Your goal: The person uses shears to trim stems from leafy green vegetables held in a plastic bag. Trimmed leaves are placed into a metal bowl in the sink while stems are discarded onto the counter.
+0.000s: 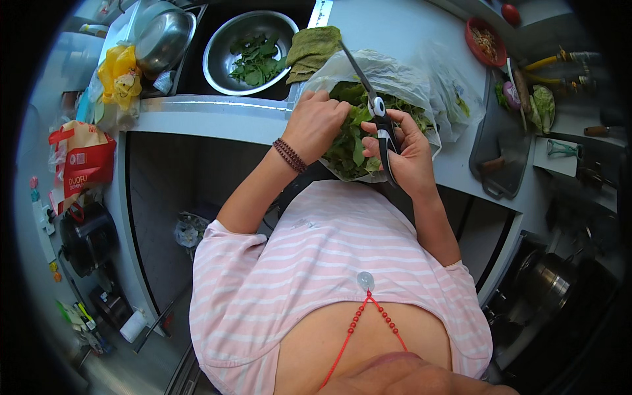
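Observation:
Leafy green vegetables [348, 155] fill a white plastic bag [395, 71] at the counter's front edge. Over the bag's left side is my left hand [318, 121], its fingers curled down at the leaves; whether they pinch a stem is hidden. My right hand [407, 150] holds black-and-white kitchen scissors [377, 106] by the handles, above the greens, with the blades pointing up and left and looking closed. Behind my left hand, a folded green cloth [313, 52] lies beside the sink. A steel bowl [210, 64] in the sink holds loose green leaves [256, 61].
At the right are a dark cutting board [498, 148] and a red bowl [469, 42] of food. A second clear bag [456, 94] touches the bag of greens. Upturned metal bowls [165, 42] and a yellow bag [118, 74] stand left of the sink.

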The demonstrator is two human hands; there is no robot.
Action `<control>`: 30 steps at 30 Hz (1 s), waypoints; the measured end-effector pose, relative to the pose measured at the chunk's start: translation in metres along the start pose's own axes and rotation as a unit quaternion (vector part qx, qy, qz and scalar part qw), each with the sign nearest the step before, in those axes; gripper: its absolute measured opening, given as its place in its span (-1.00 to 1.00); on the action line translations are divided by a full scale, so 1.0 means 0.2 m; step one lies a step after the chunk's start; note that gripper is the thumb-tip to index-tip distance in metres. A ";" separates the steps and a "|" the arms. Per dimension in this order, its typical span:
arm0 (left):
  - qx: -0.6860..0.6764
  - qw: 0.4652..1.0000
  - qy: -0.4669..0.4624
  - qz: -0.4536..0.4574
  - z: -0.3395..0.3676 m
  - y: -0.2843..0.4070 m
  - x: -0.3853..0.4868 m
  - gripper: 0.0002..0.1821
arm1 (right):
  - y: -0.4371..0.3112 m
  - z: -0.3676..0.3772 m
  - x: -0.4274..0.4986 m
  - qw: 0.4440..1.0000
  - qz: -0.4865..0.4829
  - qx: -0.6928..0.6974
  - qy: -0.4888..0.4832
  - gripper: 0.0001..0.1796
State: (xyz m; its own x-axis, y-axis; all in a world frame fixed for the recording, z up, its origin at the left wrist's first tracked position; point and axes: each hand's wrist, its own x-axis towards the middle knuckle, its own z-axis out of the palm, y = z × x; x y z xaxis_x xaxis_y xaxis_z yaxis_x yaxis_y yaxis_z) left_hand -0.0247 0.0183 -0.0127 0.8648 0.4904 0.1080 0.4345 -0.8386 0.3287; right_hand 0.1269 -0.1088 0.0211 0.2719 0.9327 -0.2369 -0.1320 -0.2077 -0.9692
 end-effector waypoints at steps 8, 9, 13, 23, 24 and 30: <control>-0.323 0.940 0.094 0.055 -0.06 0.03 0.00 -0.72 | -0.02 -0.10 0.02 0.995 -0.033 0.026 0.095 -0.50; -0.350 0.931 0.095 0.045 -0.05 0.02 0.01 -0.71 | -0.01 -0.12 0.03 0.993 -0.048 0.016 0.102 -0.49; -0.362 0.924 0.118 0.047 -0.02 0.03 0.03 -0.67 | -0.02 -0.12 0.04 0.991 -0.061 -0.002 0.123 -0.45; -0.289 0.950 0.071 0.096 -0.05 0.02 0.02 -0.65 | 0.03 -0.15 0.04 0.982 -0.010 -0.120 0.148 -0.50; -0.297 0.947 0.069 0.098 -0.05 0.01 0.01 -0.66 | 0.04 -0.17 0.04 0.980 -0.029 -0.129 0.151 -0.50; -0.359 0.925 0.095 0.084 -0.06 0.00 0.01 -0.68 | -0.01 -0.24 0.02 0.971 -0.052 -0.118 0.201 -0.48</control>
State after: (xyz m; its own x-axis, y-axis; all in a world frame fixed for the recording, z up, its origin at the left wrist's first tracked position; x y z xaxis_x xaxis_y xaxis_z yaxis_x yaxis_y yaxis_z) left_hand -0.0262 0.0221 -0.0020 0.8148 0.4586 0.3546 -0.0399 -0.5659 0.8235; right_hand 0.1734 -0.1191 0.0186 0.6277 0.7723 -0.0977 0.1260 -0.2246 -0.9663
